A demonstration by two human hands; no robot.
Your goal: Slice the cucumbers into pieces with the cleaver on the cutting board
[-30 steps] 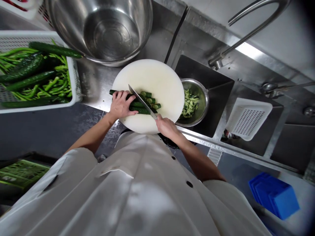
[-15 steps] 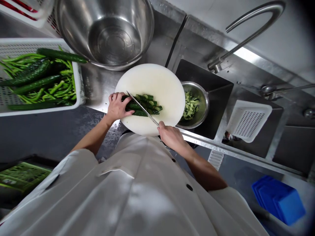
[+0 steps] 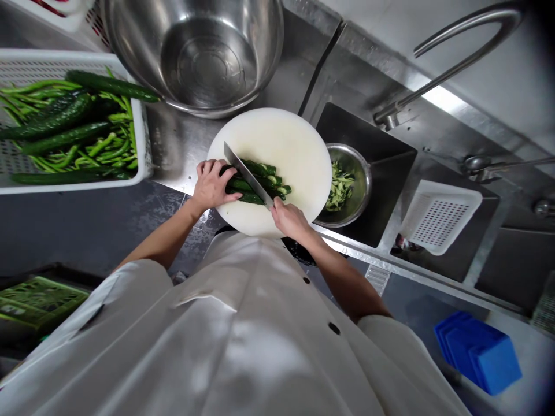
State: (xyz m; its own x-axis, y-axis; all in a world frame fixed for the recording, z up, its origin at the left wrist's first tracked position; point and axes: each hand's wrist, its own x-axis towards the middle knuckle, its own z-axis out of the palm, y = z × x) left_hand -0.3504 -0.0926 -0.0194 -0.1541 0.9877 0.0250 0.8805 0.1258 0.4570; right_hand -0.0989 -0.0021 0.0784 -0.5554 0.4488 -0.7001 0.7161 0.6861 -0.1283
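Cucumber pieces point(image 3: 261, 169) lie side by side on a round white cutting board point(image 3: 299, 138), their cut ends toward the right. My left hand point(image 3: 213, 185) is closed over the left part of the cucumbers, fingertips pressing on them. In my right hand point(image 3: 289, 218) is a kitchen knife point(image 3: 249, 178), gripped by its handle, with the blade slanting across the cucumbers just right of my left fingers. Partly under the board's right edge, a metal bowl point(image 3: 362, 199) holds cut green pieces point(image 3: 340, 188).
A white basket point(image 3: 144, 144) with whole cucumbers and green peppers stands at left. Behind the board is a large steel basin point(image 3: 208, 63). Sinks with a curved faucet point(image 3: 459, 63) and a white perforated basket point(image 3: 446, 216) are at right; blue bins point(image 3: 479, 352) stand below.
The knife blade has turned, showing more of its flat side, and my right hand has shifted slightly up and left. The whole view has shifted a little.
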